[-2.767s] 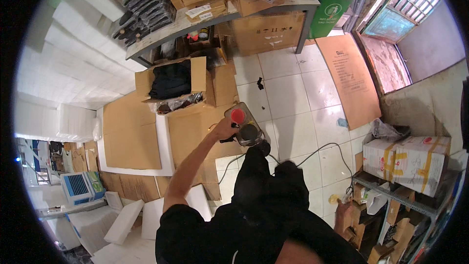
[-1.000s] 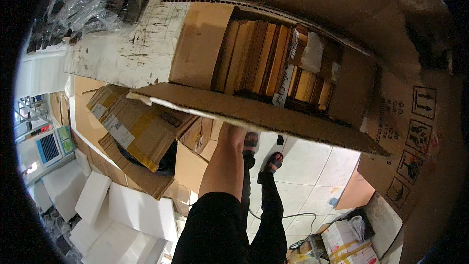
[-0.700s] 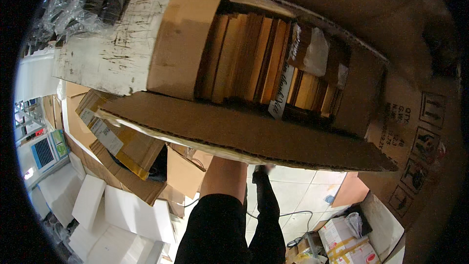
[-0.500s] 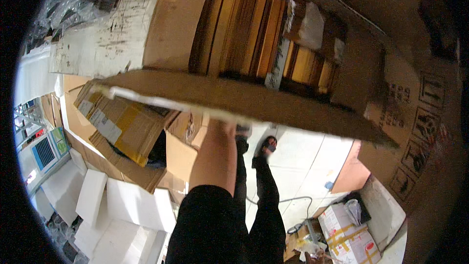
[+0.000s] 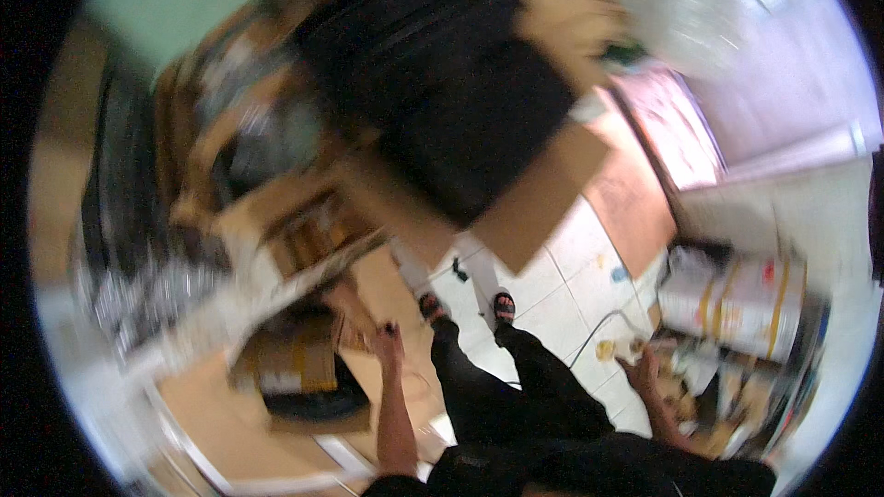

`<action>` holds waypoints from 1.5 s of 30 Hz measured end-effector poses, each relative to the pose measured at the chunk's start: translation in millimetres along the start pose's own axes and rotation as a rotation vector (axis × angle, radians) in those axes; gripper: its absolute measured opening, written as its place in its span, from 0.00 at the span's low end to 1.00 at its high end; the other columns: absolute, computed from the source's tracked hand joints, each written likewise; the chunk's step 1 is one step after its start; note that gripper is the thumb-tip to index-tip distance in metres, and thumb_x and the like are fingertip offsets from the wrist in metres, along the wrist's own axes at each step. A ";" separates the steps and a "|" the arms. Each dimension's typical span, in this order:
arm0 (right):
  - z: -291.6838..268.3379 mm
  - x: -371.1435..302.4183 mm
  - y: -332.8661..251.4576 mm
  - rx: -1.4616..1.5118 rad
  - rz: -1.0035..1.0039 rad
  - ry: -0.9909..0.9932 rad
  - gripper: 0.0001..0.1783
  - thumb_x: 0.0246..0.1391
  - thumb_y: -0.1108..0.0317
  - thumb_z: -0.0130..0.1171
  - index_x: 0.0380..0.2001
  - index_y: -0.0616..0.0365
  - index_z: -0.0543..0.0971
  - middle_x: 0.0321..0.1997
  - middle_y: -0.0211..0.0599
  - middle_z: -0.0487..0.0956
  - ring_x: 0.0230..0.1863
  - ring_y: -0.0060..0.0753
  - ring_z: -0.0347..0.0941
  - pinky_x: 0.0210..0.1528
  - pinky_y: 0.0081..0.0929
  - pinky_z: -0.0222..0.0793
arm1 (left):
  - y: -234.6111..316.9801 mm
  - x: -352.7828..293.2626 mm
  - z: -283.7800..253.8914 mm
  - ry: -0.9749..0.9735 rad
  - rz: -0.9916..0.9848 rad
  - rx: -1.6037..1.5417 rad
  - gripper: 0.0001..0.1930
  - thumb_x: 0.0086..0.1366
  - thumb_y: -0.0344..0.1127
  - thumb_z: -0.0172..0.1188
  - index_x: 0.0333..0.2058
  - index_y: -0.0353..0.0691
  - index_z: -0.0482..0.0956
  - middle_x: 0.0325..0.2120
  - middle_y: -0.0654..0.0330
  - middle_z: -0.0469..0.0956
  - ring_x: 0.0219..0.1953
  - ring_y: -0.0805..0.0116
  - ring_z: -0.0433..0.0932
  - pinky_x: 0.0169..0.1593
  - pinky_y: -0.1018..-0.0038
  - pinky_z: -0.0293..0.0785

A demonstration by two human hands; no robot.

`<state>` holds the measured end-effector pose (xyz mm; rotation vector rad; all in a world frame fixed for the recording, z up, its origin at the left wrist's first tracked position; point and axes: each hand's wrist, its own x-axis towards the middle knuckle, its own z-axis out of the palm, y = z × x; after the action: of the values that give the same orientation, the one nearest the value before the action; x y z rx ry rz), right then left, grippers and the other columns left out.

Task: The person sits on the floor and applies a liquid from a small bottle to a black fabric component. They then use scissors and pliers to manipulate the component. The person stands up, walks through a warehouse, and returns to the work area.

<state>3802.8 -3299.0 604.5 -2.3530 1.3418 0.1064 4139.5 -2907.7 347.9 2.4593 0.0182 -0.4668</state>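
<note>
My left hand (image 5: 389, 345) hangs low at centre left, its fingers bent in, with a small dark spot by the thumb that blur keeps me from naming. Close to it are a brown carton with yellow tape (image 5: 285, 357) and a black item (image 5: 322, 400) below that carton. At the lower right my right hand (image 5: 642, 368) is held out with its fingers apart, nothing visible in them. A small yellowish round thing (image 5: 605, 350) shows just left of those fingers. Neither hand visibly touches the large open carton (image 5: 543, 198) ahead, over which black material (image 5: 451, 92) lies.
An open box of brown pieces (image 5: 318, 232) stands at left, with crumpled clear plastic (image 5: 152, 299) beyond it. A white taped box (image 5: 737, 304) is at right above a cluttered shelf (image 5: 737, 391). A dark cable (image 5: 599, 324) runs over the white tiled floor (image 5: 552, 299).
The view has swung, and the box of brown pieces now looks smaller and farther left. My left forearm no longer reaches under its cardboard flap. My right hand now shows plainly at lower right.
</note>
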 end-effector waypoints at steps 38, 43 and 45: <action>-125.3 356.0 387.2 0.531 1.084 0.488 0.32 0.30 0.63 0.68 0.41 0.68 0.71 0.37 0.54 0.75 0.42 0.50 0.72 0.44 0.34 0.67 | 715.2 23.3 415.4 -0.335 0.116 0.549 0.16 0.44 0.38 0.65 0.27 0.30 0.79 0.28 0.47 0.78 0.34 0.52 0.77 0.39 0.64 0.71; -206.2 456.4 434.2 0.490 1.093 0.623 0.33 0.31 0.61 0.67 0.42 0.69 0.71 0.38 0.55 0.75 0.43 0.50 0.72 0.44 0.34 0.67 | 886.1 66.0 490.7 -0.396 0.258 0.438 0.16 0.45 0.39 0.64 0.28 0.30 0.78 0.26 0.48 0.78 0.31 0.53 0.77 0.38 0.64 0.70; -243.1 506.5 451.1 0.532 1.135 0.602 0.32 0.31 0.62 0.67 0.42 0.69 0.71 0.38 0.55 0.75 0.43 0.50 0.72 0.44 0.35 0.67 | 959.9 85.9 528.5 -0.407 0.368 0.327 0.16 0.47 0.40 0.61 0.26 0.30 0.77 0.22 0.50 0.78 0.25 0.60 0.77 0.32 0.65 0.70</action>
<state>3659.2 -4002.1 540.2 -0.9867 2.4459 -0.5888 4166.7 -3997.5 487.4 2.5468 -0.7160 -0.8440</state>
